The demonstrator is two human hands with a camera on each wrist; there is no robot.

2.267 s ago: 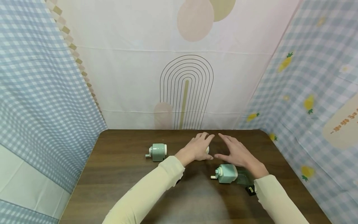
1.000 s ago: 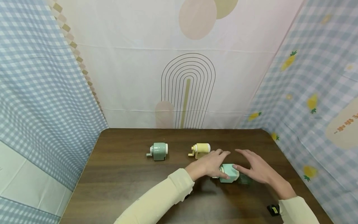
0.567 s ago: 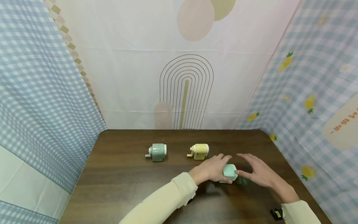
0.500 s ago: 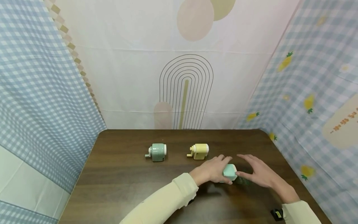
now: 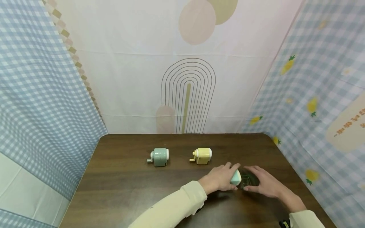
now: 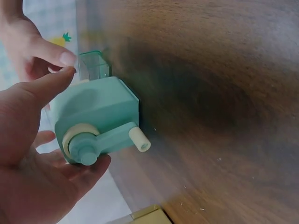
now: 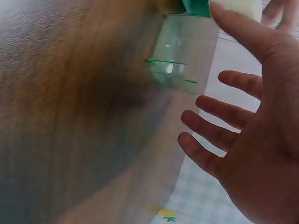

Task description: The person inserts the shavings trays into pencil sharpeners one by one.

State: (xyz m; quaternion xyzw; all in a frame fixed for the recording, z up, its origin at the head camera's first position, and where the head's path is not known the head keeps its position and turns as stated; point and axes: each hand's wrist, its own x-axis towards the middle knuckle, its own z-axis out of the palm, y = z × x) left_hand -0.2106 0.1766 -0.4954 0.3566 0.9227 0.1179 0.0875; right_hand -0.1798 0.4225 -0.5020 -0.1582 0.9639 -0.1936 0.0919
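Note:
My left hand [image 5: 220, 178] grips a mint-green hand-crank pencil sharpener [image 5: 235, 178], the thumb on one side and the fingers on the other in the left wrist view. Its crank, with a cream knob [image 6: 139, 139], points away from the palm there. Beyond the sharpener's far end is a clear green-edged shavings drawer [image 7: 170, 53]. My right hand [image 5: 266, 183] is around that end with fingers spread and fairly straight. In the right wrist view its thumb tip overlaps the sharpener's pale end, while the other fingers stand apart from the drawer.
A yellow crank pencil sharpener [image 5: 203, 155] and a darker green one [image 5: 160, 157] stand farther back on the brown wooden table [image 5: 122, 190]. A small black item [image 5: 284, 223] shows by the right sleeve. Patterned cloth hangs behind and at both sides.
Both hands went from the yellow sharpener at the back to the mint one nearer and rightward. The left hand has since closed farther around it; the right hand has come down beside the clear drawer.

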